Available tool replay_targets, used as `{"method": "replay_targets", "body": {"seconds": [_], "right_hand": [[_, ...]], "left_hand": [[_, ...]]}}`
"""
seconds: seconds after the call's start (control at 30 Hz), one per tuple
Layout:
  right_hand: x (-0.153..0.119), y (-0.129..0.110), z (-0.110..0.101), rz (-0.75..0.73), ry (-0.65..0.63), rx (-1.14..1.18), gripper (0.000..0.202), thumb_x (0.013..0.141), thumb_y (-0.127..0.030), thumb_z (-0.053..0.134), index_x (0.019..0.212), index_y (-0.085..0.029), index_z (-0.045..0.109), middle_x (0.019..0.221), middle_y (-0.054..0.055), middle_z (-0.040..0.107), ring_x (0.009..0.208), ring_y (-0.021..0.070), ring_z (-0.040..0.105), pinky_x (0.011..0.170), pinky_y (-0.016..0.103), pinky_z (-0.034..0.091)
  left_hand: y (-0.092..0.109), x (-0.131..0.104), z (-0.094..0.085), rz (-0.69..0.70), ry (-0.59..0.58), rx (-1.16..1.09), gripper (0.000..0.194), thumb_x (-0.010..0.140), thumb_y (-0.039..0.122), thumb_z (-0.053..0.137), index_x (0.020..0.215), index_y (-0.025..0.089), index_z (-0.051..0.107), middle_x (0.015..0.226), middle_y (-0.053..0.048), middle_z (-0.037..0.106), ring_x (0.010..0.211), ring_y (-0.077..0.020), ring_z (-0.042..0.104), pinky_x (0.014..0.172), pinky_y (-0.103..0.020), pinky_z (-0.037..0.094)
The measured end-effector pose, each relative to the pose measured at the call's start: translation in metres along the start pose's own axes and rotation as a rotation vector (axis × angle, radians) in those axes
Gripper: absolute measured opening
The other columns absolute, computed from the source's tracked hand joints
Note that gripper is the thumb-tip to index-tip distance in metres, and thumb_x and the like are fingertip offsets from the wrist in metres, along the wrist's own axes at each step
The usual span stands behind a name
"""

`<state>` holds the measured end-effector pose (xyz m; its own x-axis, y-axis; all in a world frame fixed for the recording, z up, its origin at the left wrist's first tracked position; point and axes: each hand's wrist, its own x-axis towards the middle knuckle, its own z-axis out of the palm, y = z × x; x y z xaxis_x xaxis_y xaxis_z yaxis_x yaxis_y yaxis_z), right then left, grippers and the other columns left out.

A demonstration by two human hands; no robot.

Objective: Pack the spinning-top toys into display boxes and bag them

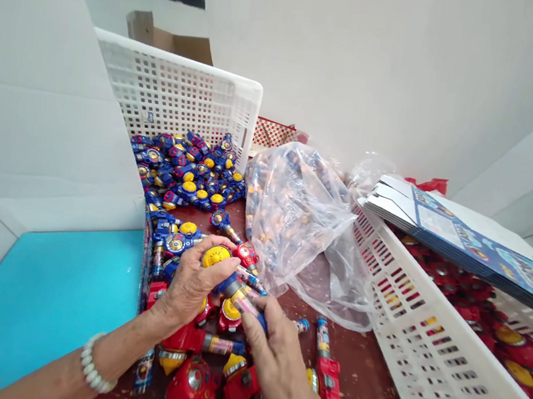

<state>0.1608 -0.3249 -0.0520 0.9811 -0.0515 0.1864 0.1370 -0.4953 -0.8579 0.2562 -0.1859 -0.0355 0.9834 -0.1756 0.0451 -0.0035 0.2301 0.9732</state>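
Note:
My left hand (193,279) is closed round the blue head of a small plastic toy with a yellow slotted disc (215,257) on top. Fingers of my right hand (273,346) grip the toy's printed tube (242,295), which points down to the right and seems joined to the head. Under both hands lie several red toys with tubes, among them one red toy (192,387) in front and another (328,386) to the right. A loose printed tube (144,372) lies near my left forearm. Beyond my left hand is a heap of blue toys (189,177).
An open white carton with a bright blue inside (53,300) stands at left. Behind it is a white basket (183,88). A clear plastic bag (295,211) of small parts lies mid-table. At right, folded printed boxes (482,244) rest on a white basket (410,316) of red toys.

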Motion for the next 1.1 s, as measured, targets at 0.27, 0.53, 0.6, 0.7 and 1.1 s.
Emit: {"method": "replay_targets", "body": {"seconds": [0.27, 0.53, 0.6, 0.7, 1.1], "right_hand": [[0.009, 0.009, 0.003, -0.170, 0.027, -0.064, 0.027, 0.096, -0.031, 0.045, 0.118, -0.019, 0.056, 0.104, 0.007, 0.066, 0.093, 0.0198, 0.062, 0.081, 0.029, 0.047], [0.009, 0.013, 0.007, -0.397, 0.119, -0.116, 0.031, 0.095, -0.022, 0.047, 0.125, -0.019, 0.051, 0.110, 0.008, 0.064, 0.097, 0.0176, 0.061, 0.085, 0.028, 0.046], [0.012, 0.007, 0.007, -0.177, 0.063, 0.026, 0.023, 0.096, -0.032, 0.046, 0.110, -0.017, 0.059, 0.090, 0.005, 0.063, 0.081, 0.0157, 0.059, 0.074, 0.026, 0.046], [0.015, 0.002, 0.006, 0.263, -0.145, 0.382, 0.036, 0.095, -0.051, 0.041, 0.090, -0.018, 0.055, 0.058, -0.006, 0.037, 0.047, 0.0086, 0.033, 0.045, 0.020, 0.033], [0.012, 0.004, -0.001, 0.194, -0.085, 0.211, 0.044, 0.095, -0.055, 0.033, 0.089, -0.018, 0.056, 0.060, -0.003, 0.042, 0.052, 0.0130, 0.039, 0.052, 0.025, 0.037]], "left_hand": [[-0.003, -0.001, -0.004, -0.036, 0.069, -0.040, 0.038, 0.064, 0.038, 0.077, 0.094, 0.021, 0.060, 0.066, 0.005, 0.055, 0.044, -0.0091, 0.049, 0.030, -0.017, 0.040], [-0.006, 0.002, -0.002, -0.160, 0.057, -0.225, 0.036, 0.065, 0.035, 0.077, 0.091, 0.021, 0.057, 0.068, 0.005, 0.057, 0.042, -0.0082, 0.050, 0.028, -0.015, 0.035], [-0.008, 0.000, -0.002, -0.060, 0.104, -0.130, 0.037, 0.065, 0.035, 0.078, 0.092, 0.021, 0.058, 0.068, 0.006, 0.056, 0.042, -0.0065, 0.048, 0.031, -0.015, 0.038], [-0.010, -0.001, -0.002, 0.008, 0.131, -0.015, 0.037, 0.066, 0.039, 0.077, 0.093, 0.021, 0.059, 0.066, 0.007, 0.054, 0.044, -0.0068, 0.048, 0.031, -0.015, 0.040], [0.001, 0.005, -0.001, 0.004, 0.087, -0.057, 0.040, 0.064, 0.039, 0.078, 0.092, 0.020, 0.058, 0.070, 0.005, 0.054, 0.047, -0.0077, 0.050, 0.029, -0.015, 0.040]]}}
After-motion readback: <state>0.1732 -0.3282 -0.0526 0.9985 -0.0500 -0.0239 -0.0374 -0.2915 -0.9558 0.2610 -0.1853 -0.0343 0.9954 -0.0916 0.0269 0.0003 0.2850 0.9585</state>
